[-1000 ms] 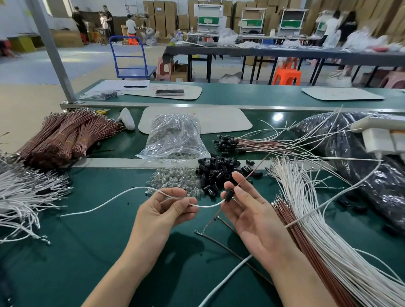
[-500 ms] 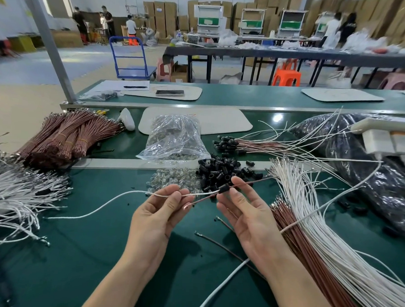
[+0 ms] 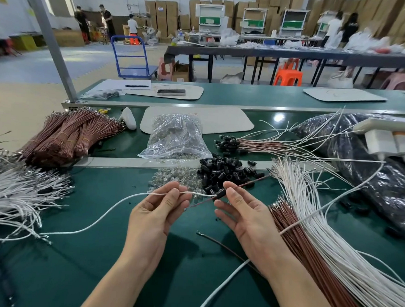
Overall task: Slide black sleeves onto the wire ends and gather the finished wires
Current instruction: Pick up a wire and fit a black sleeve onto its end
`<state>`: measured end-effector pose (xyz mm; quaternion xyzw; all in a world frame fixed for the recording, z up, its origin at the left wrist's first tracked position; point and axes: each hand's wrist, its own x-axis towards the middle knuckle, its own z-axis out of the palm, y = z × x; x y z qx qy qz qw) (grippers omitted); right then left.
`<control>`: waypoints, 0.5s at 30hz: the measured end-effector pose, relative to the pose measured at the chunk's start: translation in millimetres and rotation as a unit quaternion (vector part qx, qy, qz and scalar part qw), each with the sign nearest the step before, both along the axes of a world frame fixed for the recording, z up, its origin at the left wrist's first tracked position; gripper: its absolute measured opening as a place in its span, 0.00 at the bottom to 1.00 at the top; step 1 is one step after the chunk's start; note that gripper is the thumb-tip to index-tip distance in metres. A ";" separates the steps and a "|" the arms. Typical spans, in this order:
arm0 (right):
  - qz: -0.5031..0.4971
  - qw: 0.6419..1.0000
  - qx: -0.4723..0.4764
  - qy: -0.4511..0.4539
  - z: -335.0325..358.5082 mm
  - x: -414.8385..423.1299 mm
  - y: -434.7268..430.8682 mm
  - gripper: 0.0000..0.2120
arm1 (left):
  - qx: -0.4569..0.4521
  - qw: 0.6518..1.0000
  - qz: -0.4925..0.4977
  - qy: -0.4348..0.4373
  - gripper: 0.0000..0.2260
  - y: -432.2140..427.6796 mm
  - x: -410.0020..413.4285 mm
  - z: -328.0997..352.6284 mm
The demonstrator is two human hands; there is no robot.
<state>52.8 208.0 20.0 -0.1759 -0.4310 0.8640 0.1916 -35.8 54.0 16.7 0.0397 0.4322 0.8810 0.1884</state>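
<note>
My left hand point(image 3: 158, 211) pinches a white wire point(image 3: 96, 220) that trails left across the green mat. My right hand point(image 3: 245, 215) pinches a small black sleeve point(image 3: 220, 193) between thumb and forefinger at the end of that white wire. A brown wire point(image 3: 249, 185) runs through the same spot, slanting up to the right. A heap of loose black sleeves point(image 3: 224, 171) lies just beyond my hands. Wires with black sleeves on them point(image 3: 229, 143) lie gathered further back.
Loose white wires point(image 3: 332, 247) and brown wires point(image 3: 297, 245) fan out at the right. Bundled brown wires point(image 3: 67, 136) and a white wire pile point(image 3: 14, 191) lie at the left. A clear bag point(image 3: 176, 138), small glass bulbs point(image 3: 175, 177) and a black bag point(image 3: 370, 165) sit nearby.
Both hands rose and moved slightly away from me. The white wire end has come up level between them, and the black sleeve now sits at its tip.
</note>
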 end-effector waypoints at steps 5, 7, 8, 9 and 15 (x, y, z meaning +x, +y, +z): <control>0.001 1.000 -0.005 0.001 0.6 0.8 1.8 0.11 | -0.007 1.000 -0.003 0.017 0.07 1.3 4.4 2.3; -0.002 1.000 -0.007 -0.002 0.1 0.5 2.3 0.11 | -0.008 0.999 -0.001 0.033 0.08 0.9 5.6 3.3; -0.003 1.000 -0.008 -0.003 -0.5 0.2 2.3 0.11 | -0.009 0.999 -0.001 0.041 0.09 0.5 5.9 3.8; -0.004 1.000 -0.010 -0.003 -1.0 -0.1 2.2 0.11 | -0.009 0.999 -0.003 0.048 0.10 0.0 6.0 4.4; -0.019 0.998 -0.052 0.013 0.1 -1.1 2.2 0.09 | -0.015 0.998 -0.021 0.058 0.10 1.5 7.7 1.9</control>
